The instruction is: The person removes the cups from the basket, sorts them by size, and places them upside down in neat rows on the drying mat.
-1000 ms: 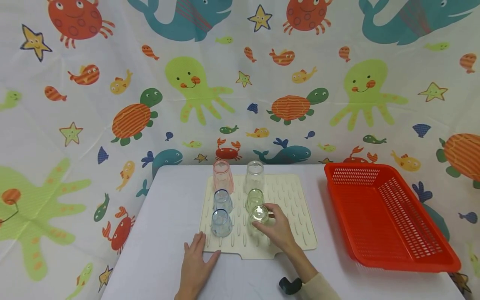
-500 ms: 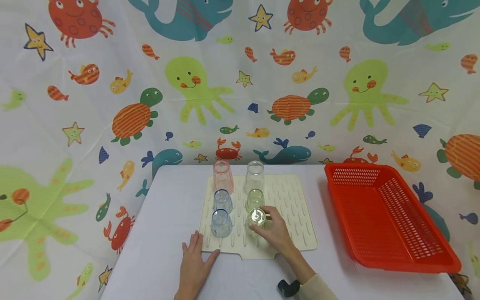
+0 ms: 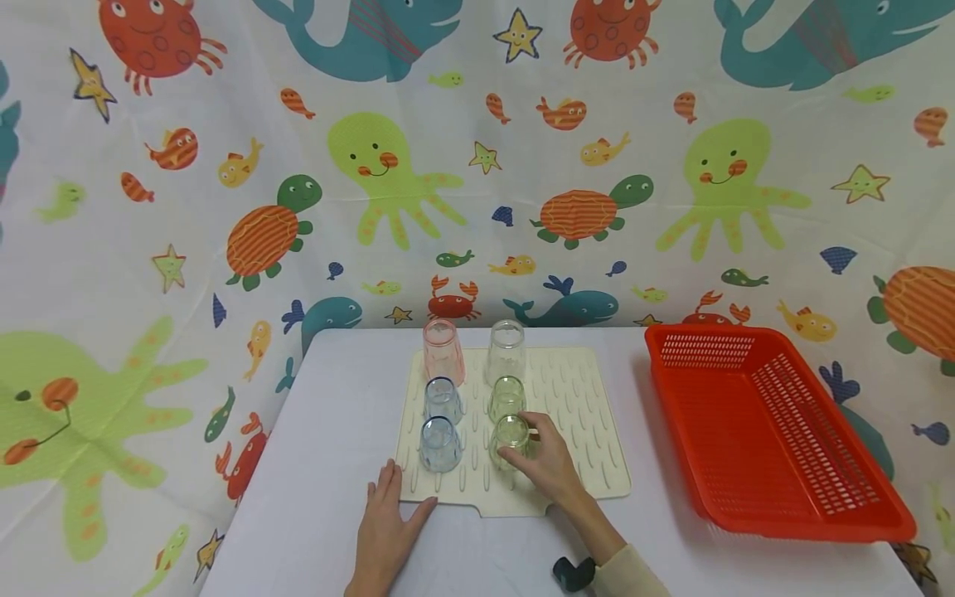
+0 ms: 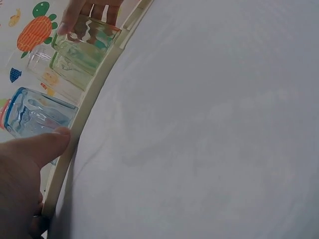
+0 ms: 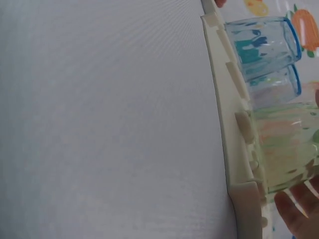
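Note:
My right hand (image 3: 550, 466) holds the nearer green glass (image 3: 511, 448) between thumb and fingers, and this glass stands on a cream draining mat (image 3: 597, 452). Behind it is a second green glass (image 3: 507, 400), with a tall clear glass (image 3: 506, 356) farther back. To the left runs another row: a near blue glass (image 3: 440, 448), a second blue glass (image 3: 443, 402) and a tall pink glass (image 3: 443, 356). My left hand (image 3: 386, 526) rests at the mat's front left corner, fingers extended. In the left wrist view, its thumb (image 4: 50, 144) lies at the mat's edge beside the blue glass.
A red plastic basket (image 3: 776, 444) stands on the table's right side. The table has a white cloth (image 3: 313, 431). A fabric backdrop (image 3: 477, 207) printed with sea animals hangs behind. A small black object (image 3: 574, 573) lies beside my right sleeve.
The green glass in my right hand has come down onto the mat and slightly left, in front of the other green glass. My left hand has barely shifted.

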Demonstrator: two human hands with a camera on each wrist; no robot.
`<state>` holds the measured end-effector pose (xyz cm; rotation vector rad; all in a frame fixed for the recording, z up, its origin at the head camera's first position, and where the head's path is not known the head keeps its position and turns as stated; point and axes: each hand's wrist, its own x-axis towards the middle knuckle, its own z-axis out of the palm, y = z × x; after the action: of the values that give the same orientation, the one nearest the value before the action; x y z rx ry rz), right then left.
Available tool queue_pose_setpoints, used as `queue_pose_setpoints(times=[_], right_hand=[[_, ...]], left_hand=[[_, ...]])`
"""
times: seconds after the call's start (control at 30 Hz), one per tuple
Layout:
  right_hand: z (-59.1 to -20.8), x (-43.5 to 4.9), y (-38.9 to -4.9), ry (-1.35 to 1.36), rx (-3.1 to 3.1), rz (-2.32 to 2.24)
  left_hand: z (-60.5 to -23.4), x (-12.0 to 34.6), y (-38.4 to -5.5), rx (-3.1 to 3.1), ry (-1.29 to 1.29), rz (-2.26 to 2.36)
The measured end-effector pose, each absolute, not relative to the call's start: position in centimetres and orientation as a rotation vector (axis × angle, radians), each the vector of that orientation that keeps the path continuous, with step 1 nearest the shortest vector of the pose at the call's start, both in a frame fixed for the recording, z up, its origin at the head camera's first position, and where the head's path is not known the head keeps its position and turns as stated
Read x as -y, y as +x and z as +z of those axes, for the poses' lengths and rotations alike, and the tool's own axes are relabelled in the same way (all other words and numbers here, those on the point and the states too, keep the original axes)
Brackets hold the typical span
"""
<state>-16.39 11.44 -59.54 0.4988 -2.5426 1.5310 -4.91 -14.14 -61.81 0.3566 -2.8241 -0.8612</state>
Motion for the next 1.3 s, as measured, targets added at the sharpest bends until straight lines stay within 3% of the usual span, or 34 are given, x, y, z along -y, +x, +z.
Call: queue_pose_setpoints(times=[1.0, 1.3], right_hand=[[-59.0, -11.7, -16.4, 0.455, 2.658, 1.429], [-57.0, -12.7, -16.1, 0.505, 2.593, 1.398]], left_hand=[[-61.3, 14.3, -5.3, 2.866, 0.387, -0.892], [-59.9, 14.5, -5.6, 2.849, 0.437, -0.927]])
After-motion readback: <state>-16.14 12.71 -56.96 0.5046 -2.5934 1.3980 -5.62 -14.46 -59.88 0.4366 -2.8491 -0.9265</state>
